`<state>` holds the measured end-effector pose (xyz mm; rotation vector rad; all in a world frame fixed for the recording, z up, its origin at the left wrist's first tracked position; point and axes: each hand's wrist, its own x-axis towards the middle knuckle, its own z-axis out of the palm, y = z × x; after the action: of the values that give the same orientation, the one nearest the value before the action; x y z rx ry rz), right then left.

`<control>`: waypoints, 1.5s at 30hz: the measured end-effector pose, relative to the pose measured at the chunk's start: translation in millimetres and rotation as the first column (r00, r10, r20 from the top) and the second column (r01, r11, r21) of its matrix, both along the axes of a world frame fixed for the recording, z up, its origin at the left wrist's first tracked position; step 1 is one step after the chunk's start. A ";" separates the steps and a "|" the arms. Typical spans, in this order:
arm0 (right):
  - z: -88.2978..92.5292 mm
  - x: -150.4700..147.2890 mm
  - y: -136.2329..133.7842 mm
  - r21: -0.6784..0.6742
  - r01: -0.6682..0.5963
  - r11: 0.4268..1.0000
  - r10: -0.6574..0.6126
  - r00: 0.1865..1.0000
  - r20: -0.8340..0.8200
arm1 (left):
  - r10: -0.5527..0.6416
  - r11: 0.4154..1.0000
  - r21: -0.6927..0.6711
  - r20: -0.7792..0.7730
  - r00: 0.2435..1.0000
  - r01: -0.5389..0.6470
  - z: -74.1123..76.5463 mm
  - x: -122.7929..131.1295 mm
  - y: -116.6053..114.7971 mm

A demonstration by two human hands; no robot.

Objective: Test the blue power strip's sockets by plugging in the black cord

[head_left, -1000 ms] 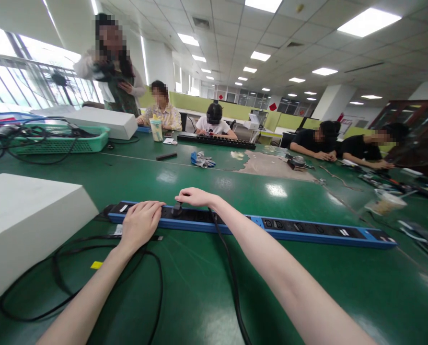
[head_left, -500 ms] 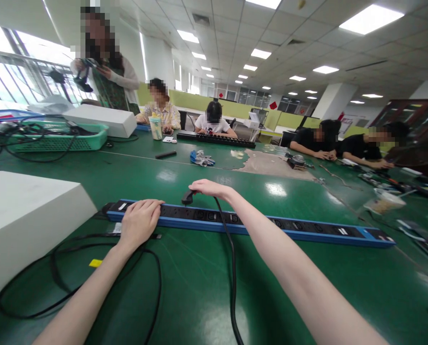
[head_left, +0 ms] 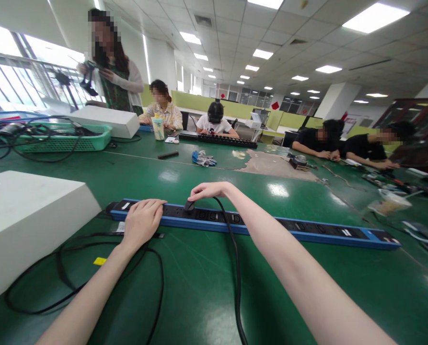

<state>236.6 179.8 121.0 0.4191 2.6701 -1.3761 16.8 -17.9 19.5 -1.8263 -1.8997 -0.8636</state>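
A long blue-and-black power strip lies across the green table in front of me. My left hand is closed over its left part, fingers together along the top. Between the fingers of my right hand is a black power plug, held from above. The plug is at the strip's sockets, just right of my left hand, and looks touching; how deep it sits I cannot tell. Its black cable passes under my right wrist, crosses the strip and runs toward me.
A white box stands at the left, beside a looped black cable. Farther back are a green basket of cables, gloves, a drink cup and a long black strip. Several people are around the table.
My right hand has lowered the plug from just above the strip down onto its sockets. My left hand stays on the strip. The whole view has shifted slightly.
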 end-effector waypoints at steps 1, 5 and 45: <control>2.3 -1.3 2.8 -0.031 -0.024 0.999 0.025 0.999 0.032 | 0.000 1.000 0.002 0.000 1.000 0.000 0.1 0.2 -0.1; 12.9 -3.8 11.8 -0.122 -0.050 0.991 0.068 0.987 0.148 | 0.003 1.000 0.005 0.000 1.000 -0.003 0.8 0.9 -0.8; 7.3 -0.4 -74.1 0.328 0.384 0.863 -0.355 0.923 -0.147 | 0.011 1.000 0.004 0.001 1.000 -0.011 0.8 2.6 -1.3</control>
<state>236.2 105.7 128.3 0.9793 3.0257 -0.9923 19.3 -19.2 20.3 -1.8113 -1.9051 -0.8640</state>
